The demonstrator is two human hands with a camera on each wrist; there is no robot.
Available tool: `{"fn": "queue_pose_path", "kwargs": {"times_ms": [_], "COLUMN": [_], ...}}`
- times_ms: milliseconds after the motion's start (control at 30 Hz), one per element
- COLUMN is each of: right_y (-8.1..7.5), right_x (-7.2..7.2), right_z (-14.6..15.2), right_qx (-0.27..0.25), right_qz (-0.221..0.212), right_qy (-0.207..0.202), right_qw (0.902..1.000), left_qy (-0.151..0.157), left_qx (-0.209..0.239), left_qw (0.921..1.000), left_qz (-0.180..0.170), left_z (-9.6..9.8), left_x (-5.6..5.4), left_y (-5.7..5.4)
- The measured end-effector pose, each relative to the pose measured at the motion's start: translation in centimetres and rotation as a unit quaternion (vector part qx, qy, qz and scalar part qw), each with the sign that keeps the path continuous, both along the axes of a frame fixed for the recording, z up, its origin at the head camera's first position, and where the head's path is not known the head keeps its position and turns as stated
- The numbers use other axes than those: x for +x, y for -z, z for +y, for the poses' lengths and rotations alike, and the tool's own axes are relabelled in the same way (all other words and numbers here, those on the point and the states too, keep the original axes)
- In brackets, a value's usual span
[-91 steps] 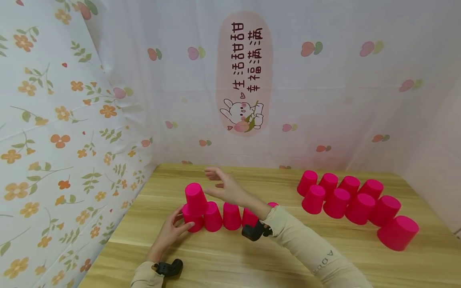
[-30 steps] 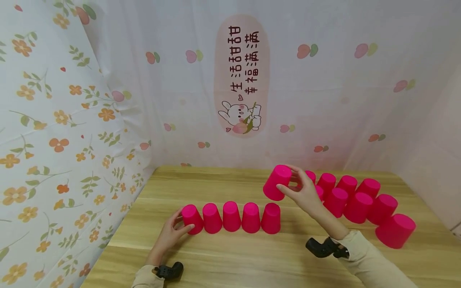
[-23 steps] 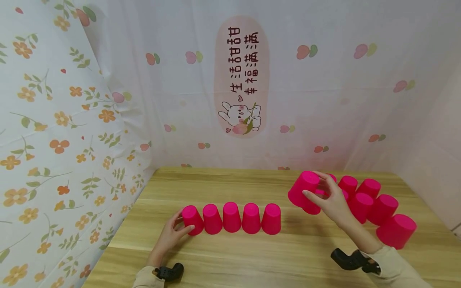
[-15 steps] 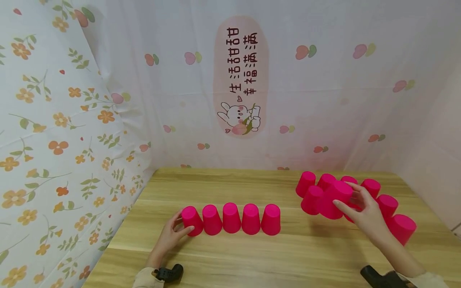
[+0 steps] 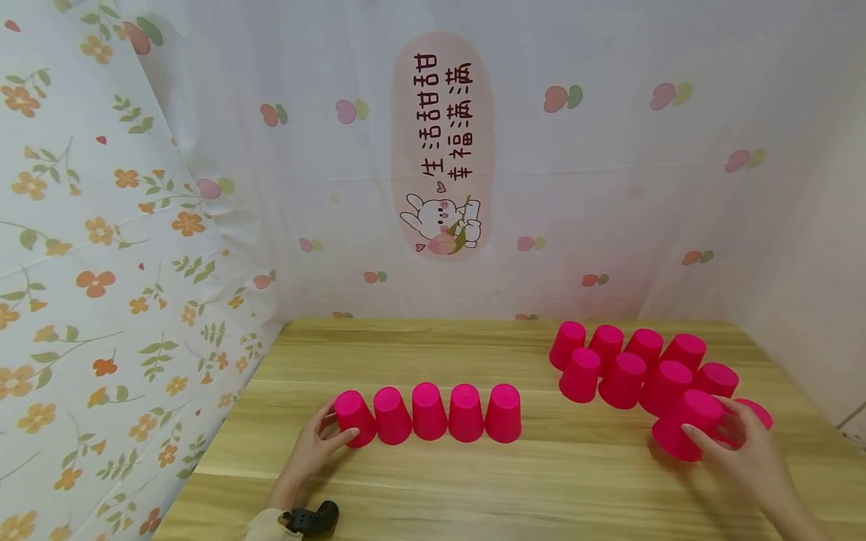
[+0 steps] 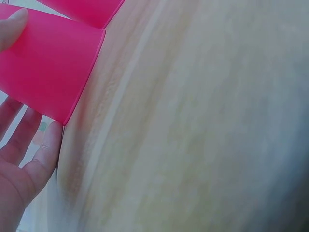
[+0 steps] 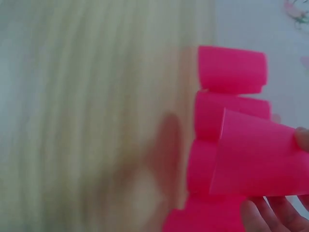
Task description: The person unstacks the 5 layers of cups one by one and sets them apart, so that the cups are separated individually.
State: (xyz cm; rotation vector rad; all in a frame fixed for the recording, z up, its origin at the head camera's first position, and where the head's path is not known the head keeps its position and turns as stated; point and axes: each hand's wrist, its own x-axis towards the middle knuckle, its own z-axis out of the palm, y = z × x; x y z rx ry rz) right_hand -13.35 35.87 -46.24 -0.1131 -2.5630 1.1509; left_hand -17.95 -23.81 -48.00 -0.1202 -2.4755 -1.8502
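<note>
My left hand (image 5: 313, 451) holds the leftmost of a row of upside-down pink cups, its thumb on the near side of that cup (image 5: 356, 422) and the fingers behind. In the left wrist view the cup (image 6: 48, 63) shows its rim close to the wooden table. At the right, my right hand (image 5: 754, 454) grips another upside-down pink cup (image 5: 685, 428), thumb on the near side. The right wrist view has this cup (image 7: 260, 159) tilted, overlapping other cups, with its shadow on the table. Partly behind the right hand is one more cup (image 5: 755, 413).
Several upside-down pink cups stand in two rows at the back right, such as a front-row cup (image 5: 579, 376). The left row continues to an end cup (image 5: 504, 415). A white printed curtain (image 5: 609, 225) hangs behind the wooden table (image 5: 473, 496).
Three seconds ago a cup sat on top of the leftmost cup. My right hand has since taken a cup and carried it right, toward the near right. The left hand stays at the leftmost cup.
</note>
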Motion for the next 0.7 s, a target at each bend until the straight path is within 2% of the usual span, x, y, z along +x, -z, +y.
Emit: {"fn": "queue_pose_path", "kwargs": {"times_ms": [33, 100, 200, 400, 533, 700], "right_y": [0.9, 1.8, 2.4, 0.5, 0.2, 0.4], "right_x": [-0.2, -0.4, -0.5, 0.6, 0.9, 0.6], "right_z": [0.7, 1.4, 1.9, -0.2, -0.9, -1.0], "right_qx": [0.006, 0.008, 0.012, 0.012, 0.010, 0.010], "right_qz": [-0.004, -0.017, -0.021, -0.019, -0.021, -0.038], "right_qy": [0.009, 0.023, 0.039, 0.041, 0.040, 0.045], "right_qw": [0.9999, 0.9996, 0.9990, 0.9989, 0.9989, 0.9982], "left_qy": [0.000, 0.001, -0.001, -0.003, -0.002, 0.001], "left_qx": [0.000, -0.002, 0.000, -0.006, -0.004, -0.007], "left_qw": [1.0000, 1.0000, 1.0000, 1.0000, 1.0000, 1.0000], "left_qz": [0.000, -0.001, -0.004, -0.002, -0.002, 0.005], "left_z": [0.0, 0.0, -0.1, -0.1, -0.1, -0.1], "left_x": [0.0, 0.0, -0.1, -0.2, -0.1, -0.1], "left_y": [0.0, 0.1, 0.2, 0.4, 0.3, 0.3]}}
